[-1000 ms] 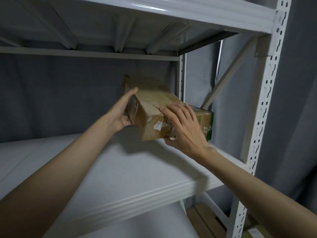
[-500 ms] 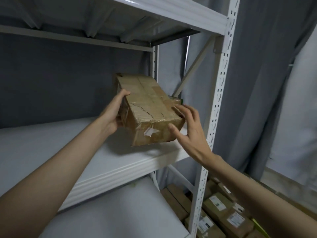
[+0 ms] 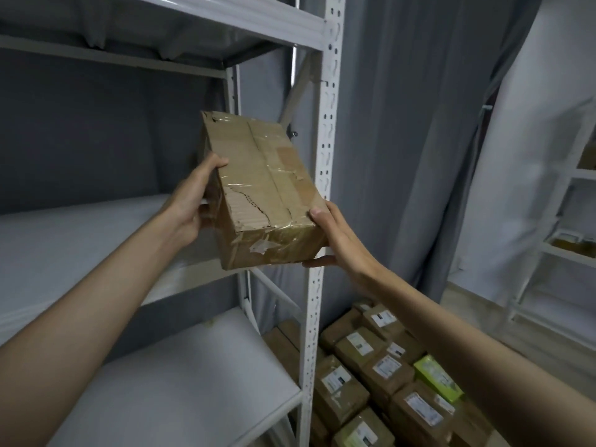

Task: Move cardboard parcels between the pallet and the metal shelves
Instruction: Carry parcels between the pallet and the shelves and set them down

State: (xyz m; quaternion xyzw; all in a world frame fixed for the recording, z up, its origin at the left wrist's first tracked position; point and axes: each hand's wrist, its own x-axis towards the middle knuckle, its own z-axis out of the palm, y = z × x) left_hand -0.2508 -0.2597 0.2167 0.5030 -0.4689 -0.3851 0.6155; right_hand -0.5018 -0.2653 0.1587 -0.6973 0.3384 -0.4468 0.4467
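Head view: left hand [image 3: 190,204] and right hand [image 3: 332,237] grip the taped cardboard parcel [image 3: 261,191], fingers curled around its sides, near the shelf upright [image 3: 325,156].

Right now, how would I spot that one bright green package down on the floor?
Start at the white perforated metal shelf upright and look down to its right, where brown cardboard parcels lie packed together. Near that pile's right edge sits the lime-green box, the only vivid one among brown parcels with white labels.

Grey curtain [image 3: 403,140] behind, 2nd white rack [image 3: 554,253] at right by pale wall [image 3: 516,156].
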